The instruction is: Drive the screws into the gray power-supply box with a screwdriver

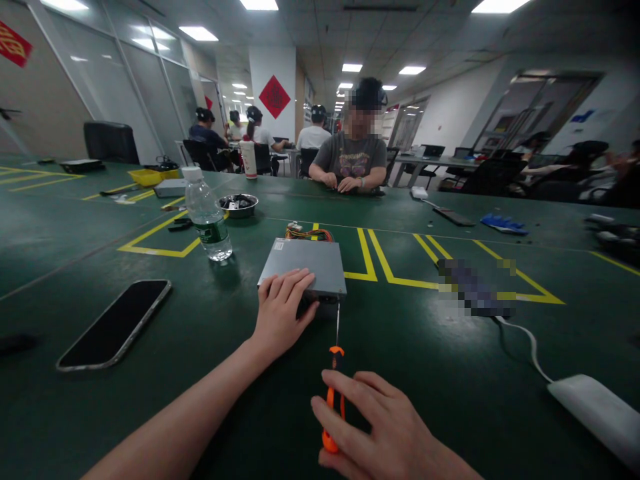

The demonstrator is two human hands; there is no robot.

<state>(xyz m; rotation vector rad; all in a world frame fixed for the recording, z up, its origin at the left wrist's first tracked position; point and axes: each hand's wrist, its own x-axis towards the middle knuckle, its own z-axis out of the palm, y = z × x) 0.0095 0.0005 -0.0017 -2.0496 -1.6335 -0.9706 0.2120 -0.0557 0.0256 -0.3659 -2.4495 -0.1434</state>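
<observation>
A grey metal computer power supply (314, 259) lies flat on the green table, its bundle of coloured wires (307, 232) coming out at the far side. My left hand (284, 307) grips its near left corner, fingers over the top and thumb against the front face. An orange and black screwdriver (332, 400) is held between the fingers of my right hand (375, 423). Its thin shaft points away from me, and the tip meets the near right part of the front face. Whether the tip sits in a screw is too small to tell.
On the left are a phone (116, 325), a water bottle (209, 220) and a metal bowl of small parts (239, 205). To the right, a blurred device (473, 288) has a white cable leading to a white block (595, 413). A person (350, 150) sits opposite.
</observation>
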